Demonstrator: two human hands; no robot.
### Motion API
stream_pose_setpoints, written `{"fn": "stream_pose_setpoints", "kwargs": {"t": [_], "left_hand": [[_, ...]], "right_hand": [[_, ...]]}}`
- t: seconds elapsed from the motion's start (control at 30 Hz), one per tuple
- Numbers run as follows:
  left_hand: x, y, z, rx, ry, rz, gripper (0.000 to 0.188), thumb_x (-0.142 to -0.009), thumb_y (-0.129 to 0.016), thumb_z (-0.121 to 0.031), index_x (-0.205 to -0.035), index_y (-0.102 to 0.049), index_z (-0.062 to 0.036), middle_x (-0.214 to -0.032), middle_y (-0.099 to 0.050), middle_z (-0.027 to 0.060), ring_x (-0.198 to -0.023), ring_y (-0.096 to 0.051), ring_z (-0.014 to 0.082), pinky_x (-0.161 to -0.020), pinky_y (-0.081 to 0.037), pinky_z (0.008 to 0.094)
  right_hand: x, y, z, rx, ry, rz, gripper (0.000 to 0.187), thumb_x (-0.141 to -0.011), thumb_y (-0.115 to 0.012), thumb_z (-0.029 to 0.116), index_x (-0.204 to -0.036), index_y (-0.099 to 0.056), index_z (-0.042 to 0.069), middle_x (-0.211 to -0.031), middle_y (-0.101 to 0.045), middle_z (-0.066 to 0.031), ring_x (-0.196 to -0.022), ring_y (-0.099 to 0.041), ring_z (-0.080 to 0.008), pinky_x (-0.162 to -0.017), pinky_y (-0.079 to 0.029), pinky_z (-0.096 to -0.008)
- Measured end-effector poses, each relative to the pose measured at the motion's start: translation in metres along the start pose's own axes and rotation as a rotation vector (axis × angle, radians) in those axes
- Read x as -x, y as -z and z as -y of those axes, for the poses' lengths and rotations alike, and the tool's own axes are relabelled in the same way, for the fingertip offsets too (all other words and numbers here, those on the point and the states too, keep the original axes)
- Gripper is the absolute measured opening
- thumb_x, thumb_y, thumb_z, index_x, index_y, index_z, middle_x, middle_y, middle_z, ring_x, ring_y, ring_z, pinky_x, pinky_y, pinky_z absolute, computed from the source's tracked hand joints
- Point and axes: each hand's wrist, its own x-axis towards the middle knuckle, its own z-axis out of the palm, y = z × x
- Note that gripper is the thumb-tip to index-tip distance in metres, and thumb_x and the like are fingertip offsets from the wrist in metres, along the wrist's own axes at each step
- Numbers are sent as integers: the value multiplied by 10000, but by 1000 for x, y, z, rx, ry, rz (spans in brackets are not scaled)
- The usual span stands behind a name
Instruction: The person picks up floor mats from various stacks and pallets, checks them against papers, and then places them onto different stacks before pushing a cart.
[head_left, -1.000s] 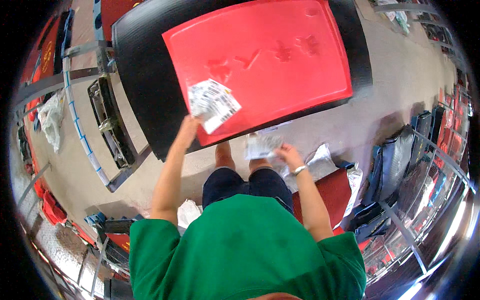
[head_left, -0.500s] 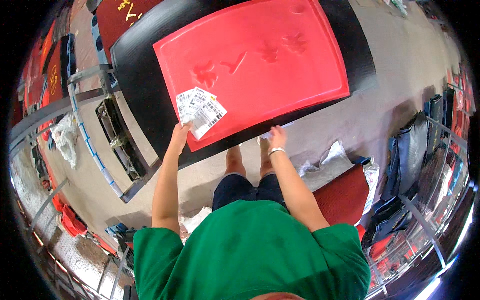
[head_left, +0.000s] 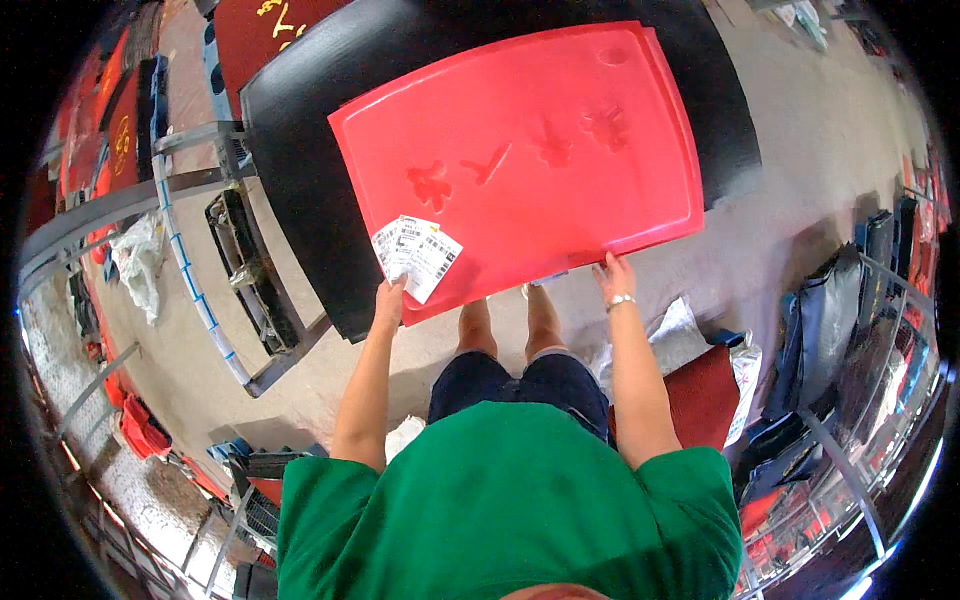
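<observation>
- My left hand [head_left: 388,297] grips the near-left corner of the red mat [head_left: 520,160], pinching white paper labels [head_left: 417,256] against its top.
- My right hand [head_left: 614,277] is closed on the mat's near edge, further right.
- The mat lies flat ahead of both hands, over a black mat [head_left: 300,150] beneath it.
- Concrete floor [head_left: 800,170] below, my bare legs [head_left: 505,325] just under the near edge.
- Metal rack [head_left: 190,270] to my left.

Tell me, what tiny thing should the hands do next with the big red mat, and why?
Probably pull the red mat a little nearer. The left hand grips its near corner along with the white paper slips, and the right hand holds the near edge, while most of the mat lies on the black mat beneath it.
</observation>
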Motion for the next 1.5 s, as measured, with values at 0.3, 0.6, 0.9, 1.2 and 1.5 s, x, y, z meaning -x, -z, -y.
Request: {"fn": "stream_pose_setpoints", "kwargs": {"t": [0.3, 0.6, 0.9, 1.2, 1.5], "left_hand": [[15, 11, -40, 36, 49, 219, 325, -818, -488, -191, -1041, -509, 44, -1008, -545, 64, -918, -483, 137, -821, -343, 251], [20, 9, -29, 69, -37, 103, 355, -834, -457, -263, -1026, -512, 31, -986, -549, 58, -931, -472, 143, -821, -341, 261], [27, 8, -43, -301, 36, -23, 268, -811, -458, -236, -922, -560, -14, -850, -591, 136, -773, -571, 257, -678, -442, 353], [80, 19, -208, 340, -291, -67, 211, -808, -480, -196, -895, -538, -13, -828, -566, 43, -698, -533, 110, -614, -432, 247], [180, 3, -116, 388, -51, -56, 267, -829, -470, -287, -886, -525, -32, -758, -573, 58, -582, -567, 134, -503, -437, 228]], "right_hand": [[123, -152, 23, 907, 539, 709, 271, -800, -499, 219, -946, -514, -9, -878, -577, -134, -834, -569, -218, -704, -440, -305], [139, -219, 32, 1146, 596, 746, 249, -748, -544, 230, -821, -562, -7, -705, -578, -138, -679, -570, -233, -602, -428, -329], [142, -11, -12, 810, -290, 735, 160, -755, -567, 155, -845, -539, 26, -617, -530, -8, -551, -503, -65, -465, -389, -207], [84, -50, -71, -55, -246, 275, 146, -723, -537, 100, -840, -541, 13, -760, -572, -93, -685, -570, -171, -565, -457, -279], [99, -23, -24, 585, -271, 596, 311, -814, -486, 139, -1094, -411, 27, -950, -576, -121, -814, -571, -169, -651, -473, -276]]}}
